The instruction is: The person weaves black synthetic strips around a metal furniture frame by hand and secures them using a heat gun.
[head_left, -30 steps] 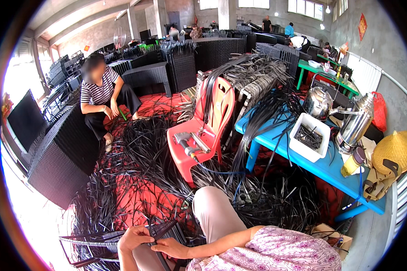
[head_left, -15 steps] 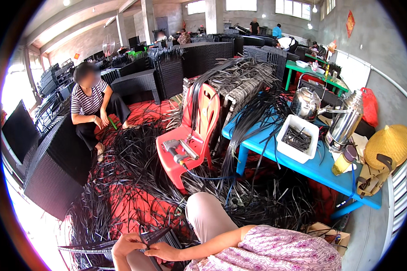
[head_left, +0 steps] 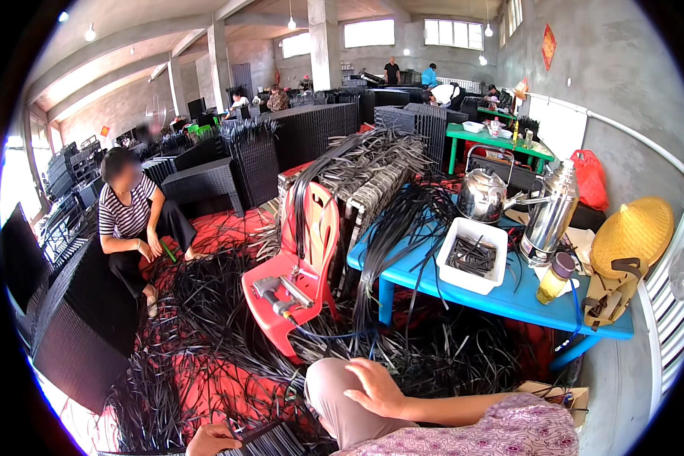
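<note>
At the lower edge my left hand (head_left: 213, 440) grips the side of a dark woven panel (head_left: 270, 439), which lies low by my lap and is partly cut off by the picture's rim. My right hand (head_left: 378, 389) is raised over my bent knee, its fingers apart and nothing in them. Loose black flat strips (head_left: 213, 304) are heaped across the red floor in front of me. A red plastic chair (head_left: 300, 258) stands ahead, with a pneumatic nail gun (head_left: 281, 292) and its blue hose on the seat.
A blue table (head_left: 425, 285) at right bears black strips, a white bin (head_left: 475, 254), a kettle (head_left: 482, 194), a steel thermos (head_left: 547, 216) and a jar (head_left: 555, 277). A straw hat (head_left: 632, 235) is beside it. A co-worker (head_left: 133, 220) squats at left by a woven furniture piece (head_left: 83, 342).
My right hand has left the woven panel and moved right and up over my knee, opening. My left hand stays at the panel, lower in the picture. The view has shifted.
</note>
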`<control>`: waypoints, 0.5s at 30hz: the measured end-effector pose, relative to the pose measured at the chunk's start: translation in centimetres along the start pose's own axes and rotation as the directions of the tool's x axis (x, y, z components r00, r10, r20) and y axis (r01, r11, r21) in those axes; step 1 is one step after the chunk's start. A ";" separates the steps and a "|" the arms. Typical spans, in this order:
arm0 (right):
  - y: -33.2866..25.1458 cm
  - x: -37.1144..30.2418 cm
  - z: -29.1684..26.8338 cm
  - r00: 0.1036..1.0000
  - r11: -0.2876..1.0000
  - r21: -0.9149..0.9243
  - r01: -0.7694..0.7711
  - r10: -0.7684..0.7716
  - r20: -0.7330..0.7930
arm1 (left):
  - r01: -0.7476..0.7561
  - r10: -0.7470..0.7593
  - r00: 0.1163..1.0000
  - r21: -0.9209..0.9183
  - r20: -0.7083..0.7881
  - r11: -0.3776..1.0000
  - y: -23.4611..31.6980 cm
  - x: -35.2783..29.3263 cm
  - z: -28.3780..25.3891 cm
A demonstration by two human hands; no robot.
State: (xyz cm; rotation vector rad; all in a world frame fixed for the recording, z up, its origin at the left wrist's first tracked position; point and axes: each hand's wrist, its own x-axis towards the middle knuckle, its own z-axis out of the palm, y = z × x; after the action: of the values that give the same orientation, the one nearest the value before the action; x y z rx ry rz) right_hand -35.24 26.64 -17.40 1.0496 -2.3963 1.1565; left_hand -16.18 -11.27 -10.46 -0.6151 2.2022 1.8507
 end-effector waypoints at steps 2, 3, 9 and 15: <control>0.7 -2.5 1.0 0.987 0.987 -0.058 -0.148 0.151 0.047 | -0.025 0.025 1.000 0.096 -0.003 0.995 0.7 0.3 0.0; 1.6 -4.4 2.8 0.977 0.977 -0.040 -0.210 0.212 0.034 | -0.044 0.044 0.999 0.136 0.005 0.990 1.1 0.7 0.6; 0.7 -4.5 6.0 0.972 0.972 -0.036 -0.231 0.232 0.025 | -0.151 0.151 0.988 -0.006 0.009 0.988 -2.4 -0.1 -0.1; 0.3 -4.3 5.9 0.976 0.976 -0.015 -0.218 0.219 0.019 | -0.145 0.146 0.989 0.050 -0.020 0.988 -0.1 -2.3 1.7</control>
State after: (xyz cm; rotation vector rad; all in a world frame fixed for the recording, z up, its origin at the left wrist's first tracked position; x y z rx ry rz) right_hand -32.12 24.29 -23.58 0.8125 -2.5829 1.2032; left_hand -14.29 -9.20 -9.92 -0.4811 2.3576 1.8597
